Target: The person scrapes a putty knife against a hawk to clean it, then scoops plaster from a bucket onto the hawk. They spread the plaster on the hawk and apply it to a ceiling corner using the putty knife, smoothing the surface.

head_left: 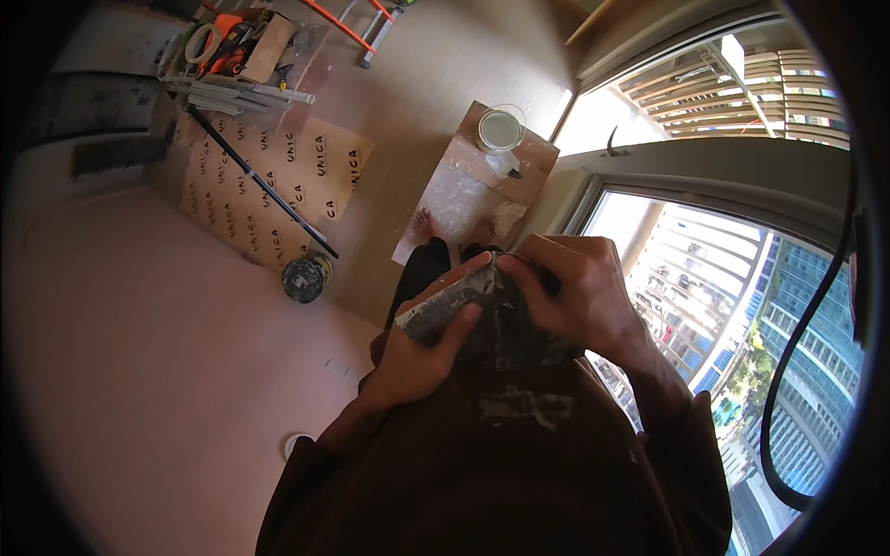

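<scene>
In front of my chest, my left hand [422, 357] is closed around a dark grey, flat, slab-like piece [434, 317] smeared with pale plaster. Its thumb lies across the face, and the other fingers pass behind it. My right hand [579, 283] is bent in a pinch at the upper right corner of the piece, with its thumb tip against the edge. Whether a second small thing sits between those fingers is hidden. Pale smears mark my dark top [527, 406] just below.
Cardboard [445, 199] lies under my feet, bearing a tub of white paste [501, 130]. Brown paper [324, 171], a black pole [264, 185] and a dark bucket [304, 280] are left. Farther off stand a tool box [264, 46] and orange ladder [348, 20]. Windows [686, 278] line the right.
</scene>
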Available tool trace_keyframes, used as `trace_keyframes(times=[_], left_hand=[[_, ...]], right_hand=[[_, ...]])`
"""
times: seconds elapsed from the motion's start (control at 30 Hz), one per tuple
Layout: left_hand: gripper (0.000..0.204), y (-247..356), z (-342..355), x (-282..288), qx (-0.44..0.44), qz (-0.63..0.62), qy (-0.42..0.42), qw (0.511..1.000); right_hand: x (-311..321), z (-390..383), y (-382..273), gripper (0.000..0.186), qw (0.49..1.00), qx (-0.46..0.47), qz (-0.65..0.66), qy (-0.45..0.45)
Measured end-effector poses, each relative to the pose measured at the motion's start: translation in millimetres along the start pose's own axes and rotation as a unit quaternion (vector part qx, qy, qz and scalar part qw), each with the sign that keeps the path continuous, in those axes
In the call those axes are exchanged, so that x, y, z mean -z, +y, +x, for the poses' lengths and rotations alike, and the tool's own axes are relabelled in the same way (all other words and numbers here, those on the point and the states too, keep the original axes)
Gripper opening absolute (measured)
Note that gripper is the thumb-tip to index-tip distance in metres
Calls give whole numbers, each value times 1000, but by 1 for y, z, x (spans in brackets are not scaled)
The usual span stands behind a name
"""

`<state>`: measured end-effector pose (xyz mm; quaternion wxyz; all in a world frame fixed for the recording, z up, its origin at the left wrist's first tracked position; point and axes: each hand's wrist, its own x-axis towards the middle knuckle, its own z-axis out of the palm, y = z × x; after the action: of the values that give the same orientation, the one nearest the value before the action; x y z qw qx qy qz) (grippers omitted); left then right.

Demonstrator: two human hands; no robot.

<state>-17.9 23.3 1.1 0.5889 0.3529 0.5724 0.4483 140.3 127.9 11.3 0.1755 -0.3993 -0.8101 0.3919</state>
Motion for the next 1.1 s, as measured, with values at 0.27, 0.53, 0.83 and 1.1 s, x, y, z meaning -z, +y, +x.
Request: trace_keyframes(times=[0.27, 0.53, 0.83, 1.1], left_hand=[[34, 0, -6, -4, 35, 28, -35, 998], [18, -2, -7, -8, 47, 13, -53, 997], [17, -5, -8, -5, 36, -4, -147, 988], [28, 1, -1, -9, 26, 10, -132, 991]], right_hand=[[-9, -5, -11, 18, 999, 46, -15, -23], [-5, -5, -13, 17, 997, 48, 14, -55], [-3, -4, -24, 17, 992, 71, 56, -82], [2, -11, -18, 17, 998, 14, 42, -44]])
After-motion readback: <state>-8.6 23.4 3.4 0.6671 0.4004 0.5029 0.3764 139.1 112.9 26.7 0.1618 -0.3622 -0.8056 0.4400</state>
